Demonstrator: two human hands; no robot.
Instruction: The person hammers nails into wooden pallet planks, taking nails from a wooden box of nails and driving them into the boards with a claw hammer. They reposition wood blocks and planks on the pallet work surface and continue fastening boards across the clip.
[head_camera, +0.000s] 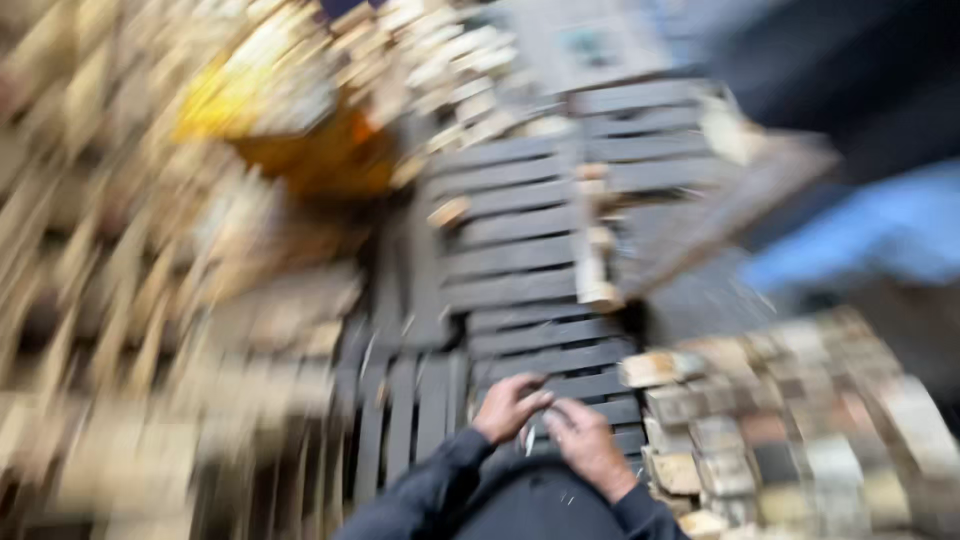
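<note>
The whole head view is smeared by motion. My left hand (508, 405) and my right hand (588, 447) meet low in the middle, both in dark sleeves, fingers curled toward each other. A small pale sliver (528, 437) shows between them; I cannot tell which hand holds it, or what it is. Under the hands lie grey slatted wooden pallets (520, 260).
A stack of small brownish wooden blocks (790, 420) stands at the right, close to my right hand. A tilted grey board (720, 215) leans at the upper right. Pale wooden pieces (120, 300) fill the left, with a yellow-orange object (290, 130) at the upper left.
</note>
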